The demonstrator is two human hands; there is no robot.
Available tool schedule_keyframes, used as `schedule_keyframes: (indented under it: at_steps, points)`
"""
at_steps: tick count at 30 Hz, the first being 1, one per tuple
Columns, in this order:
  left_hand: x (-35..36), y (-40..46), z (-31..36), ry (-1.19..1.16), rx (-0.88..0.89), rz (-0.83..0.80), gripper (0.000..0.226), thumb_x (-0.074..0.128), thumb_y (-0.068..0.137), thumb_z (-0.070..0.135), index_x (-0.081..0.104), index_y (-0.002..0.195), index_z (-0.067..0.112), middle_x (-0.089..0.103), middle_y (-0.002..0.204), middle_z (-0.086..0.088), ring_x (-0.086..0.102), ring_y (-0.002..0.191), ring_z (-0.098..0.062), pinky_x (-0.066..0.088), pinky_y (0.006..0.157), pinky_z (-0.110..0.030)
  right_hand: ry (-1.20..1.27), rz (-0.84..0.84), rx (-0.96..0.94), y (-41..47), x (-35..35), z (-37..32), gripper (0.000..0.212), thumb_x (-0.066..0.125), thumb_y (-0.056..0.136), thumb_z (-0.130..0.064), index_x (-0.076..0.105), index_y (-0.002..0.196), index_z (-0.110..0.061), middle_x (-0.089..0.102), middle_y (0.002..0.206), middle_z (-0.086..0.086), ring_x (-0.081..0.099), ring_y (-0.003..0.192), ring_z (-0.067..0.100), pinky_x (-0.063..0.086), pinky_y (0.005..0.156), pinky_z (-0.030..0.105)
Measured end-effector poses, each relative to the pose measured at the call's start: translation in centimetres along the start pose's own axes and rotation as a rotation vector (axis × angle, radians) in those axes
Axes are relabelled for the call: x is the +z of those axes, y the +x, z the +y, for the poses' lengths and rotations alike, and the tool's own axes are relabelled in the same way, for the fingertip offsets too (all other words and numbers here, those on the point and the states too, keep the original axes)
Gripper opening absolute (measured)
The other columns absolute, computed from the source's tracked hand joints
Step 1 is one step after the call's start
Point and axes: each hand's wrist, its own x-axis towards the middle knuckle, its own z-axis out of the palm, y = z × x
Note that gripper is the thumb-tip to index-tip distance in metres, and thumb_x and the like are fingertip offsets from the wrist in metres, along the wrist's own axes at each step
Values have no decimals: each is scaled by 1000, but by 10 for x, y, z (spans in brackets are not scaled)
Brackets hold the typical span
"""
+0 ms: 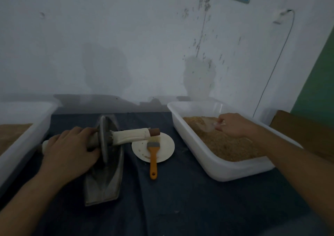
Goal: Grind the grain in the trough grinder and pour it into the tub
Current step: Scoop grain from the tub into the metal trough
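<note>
A grey boat-shaped trough grinder [106, 183] lies on the dark cloth at the lower left. Its metal wheel [103, 140] stands upright in the trough on a cloth-wrapped axle handle [132, 135]. My left hand [70, 149] grips the left end of that axle beside the wheel. At the right stands a white tub [213, 163] holding tan grain [226, 145]. My right hand [233, 125] is inside it, fingers curled round a pale translucent scoop [210, 122] pushed into the grain.
A small white plate [162, 149] lies between grinder and tub, with an orange-handled brush [153, 156] across it. Another white tub [19, 138] with tan material stands at the left edge. A wall rises close behind the table. A brown board [303, 129] sits at far right.
</note>
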Motion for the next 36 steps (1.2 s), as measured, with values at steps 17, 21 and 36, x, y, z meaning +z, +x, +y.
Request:
schedule_keyframes:
  at_steps: [17, 21, 36]
  points:
    - [-2, -6, -1, -109, -15, 69, 25, 68, 92, 43, 64, 112, 29, 70, 106, -1, 67, 102, -32, 46, 74, -42, -255, 45, -68, -24, -4, 20, 26, 57, 97, -56, 60, 122, -50, 61, 129, -12, 58, 104, 13, 50, 86, 34]
    - [-4, -6, -1, -115, -25, 59, 26, 68, 92, 44, 63, 112, 28, 69, 106, -2, 67, 101, -33, 47, 75, -43, -226, 31, -66, -23, -8, 21, 30, 58, 97, -56, 61, 125, -47, 62, 126, -11, 54, 97, 10, 46, 79, 31]
    - [0, -7, -6, -383, -125, 87, 19, 60, 98, 45, 55, 111, 33, 72, 109, -8, 66, 104, -38, 46, 78, -44, 345, 44, -143, -37, -19, 33, 14, 59, 99, -47, 68, 105, -38, 73, 86, -7, 70, 79, 9, 58, 82, 41]
